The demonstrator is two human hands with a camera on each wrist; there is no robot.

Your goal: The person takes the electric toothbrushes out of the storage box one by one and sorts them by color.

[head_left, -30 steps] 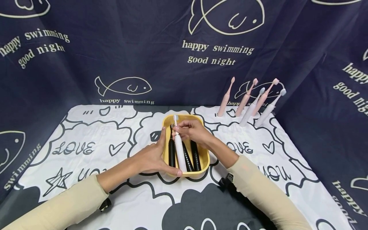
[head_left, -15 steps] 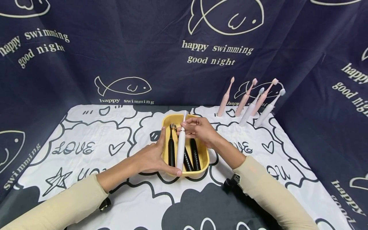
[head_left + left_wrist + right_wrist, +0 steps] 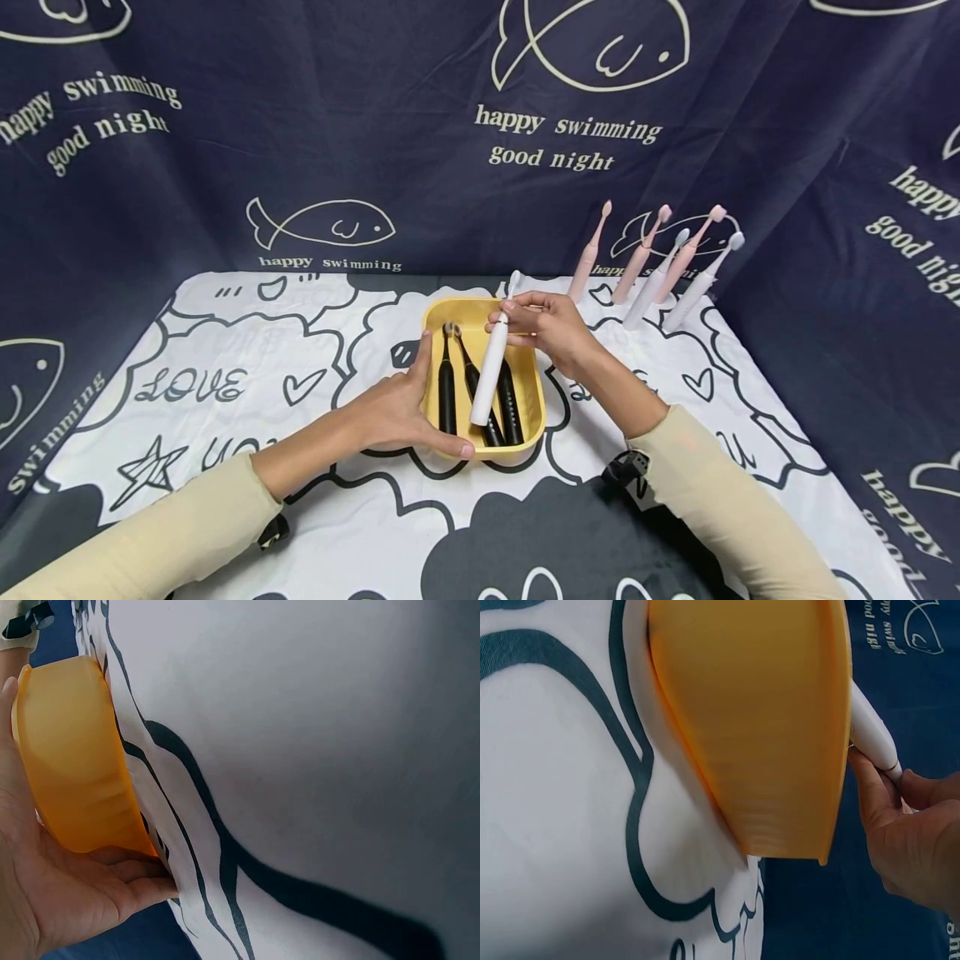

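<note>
A white electric toothbrush (image 3: 491, 367) is pinched near its neck by my right hand (image 3: 555, 332), its head up and its handle slanting down over a yellow box (image 3: 536, 404). My left hand (image 3: 397, 410) holds that box at its near left corner, the thumb at the near rim and the fingers along the left wall. Several fingers also show against the box's outer wall (image 3: 75, 750) in the left wrist view. Inside lie three black electric toothbrushes: one at the left (image 3: 447, 396), a slanted one (image 3: 470, 375) partly behind the white handle, and one at the right (image 3: 510, 408).
At the back right of the table stand three pink electric toothbrushes, with the leftmost pink one (image 3: 585, 267) a little apart. Two white ones, the nearer white toothbrush (image 3: 647, 293) and the rightmost white toothbrush (image 3: 690, 300), stand before them. A dark blue curtain (image 3: 427, 100) hangs behind.
My right hand has carried the white toothbrush to the right and up, tilting it and uncovering more of the black toothbrushes. My left hand has stayed on the box.
</note>
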